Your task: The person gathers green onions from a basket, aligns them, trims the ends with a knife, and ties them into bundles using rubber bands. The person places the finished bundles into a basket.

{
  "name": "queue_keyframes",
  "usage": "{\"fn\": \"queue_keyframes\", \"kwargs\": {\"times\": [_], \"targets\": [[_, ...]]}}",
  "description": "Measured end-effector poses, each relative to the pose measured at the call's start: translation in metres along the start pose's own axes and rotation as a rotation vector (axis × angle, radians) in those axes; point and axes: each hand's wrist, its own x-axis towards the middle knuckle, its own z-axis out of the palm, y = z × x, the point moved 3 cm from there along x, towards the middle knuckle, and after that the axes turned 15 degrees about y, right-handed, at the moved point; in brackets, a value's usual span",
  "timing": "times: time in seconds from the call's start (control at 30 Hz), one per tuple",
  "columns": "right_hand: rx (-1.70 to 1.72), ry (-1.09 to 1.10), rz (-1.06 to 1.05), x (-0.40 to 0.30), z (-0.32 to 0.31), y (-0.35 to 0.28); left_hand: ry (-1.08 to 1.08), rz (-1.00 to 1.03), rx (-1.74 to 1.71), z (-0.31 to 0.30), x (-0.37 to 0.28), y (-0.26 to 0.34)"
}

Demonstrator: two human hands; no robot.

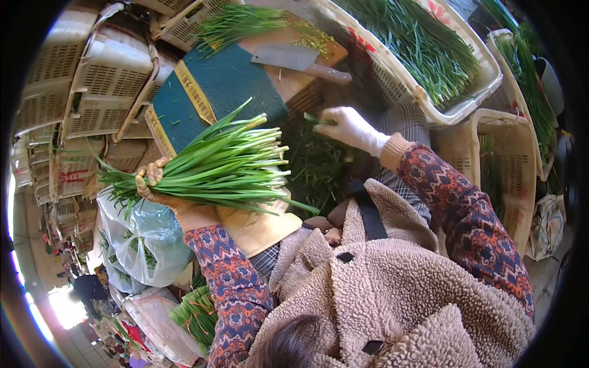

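My left hand [154, 181], stained yellowish, grips a thick bunch of long green garlic chives [225, 165] near its leafy end. The pale cut stems point right, over a yellow cloth [262, 227] on my lap. My right hand [345, 126], in a white glove, is to the right of the bunch and pinches a short piece of green leaf [317, 119]. Beyond the bunch lies a teal board [230, 83] with yellow tape. A cleaver [294, 59] with a wooden handle rests at its far right, near more chives [244, 23] and small yellowish trimmings [315, 40].
Loose green leaves [317, 170] lie low between the board and my lap. A large plastic crate [428, 103] of green stalks stands at the upper right, another crate [515, 184] below it. Stacked crates [108, 87] and a clear plastic bag [147, 244] are on the left. Tied bundles [195, 317] lie lower left.
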Motion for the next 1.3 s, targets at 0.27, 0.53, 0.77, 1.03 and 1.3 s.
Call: {"fn": "queue_keyframes", "kwargs": {"times": [0.27, 0.53, 0.77, 1.03, 1.3], "targets": [[0.968, -0.053, 0.478, 0.014, 0.070, -0.101, 0.085, 0.056, 0.034, -0.001, 0.002, -0.003], [0.878, 0.233, 0.860, -0.006, 0.069, 0.003, -0.014, 0.118, 0.055, -0.012, 0.008, 0.009], [1.103, -0.282, 0.409, 0.019, 0.067, -0.091, 0.109, 0.049, 0.024, 0.002, 0.005, -0.006], [1.420, 0.160, 0.704, 0.015, 0.111, -0.077, 0.183, -0.003, 0.097, 0.010, 0.009, -0.022], [1.089, 0.149, 0.883, -0.016, 0.054, 0.024, 0.221, 0.259, 0.135, -0.020, 0.011, 0.007]]}}
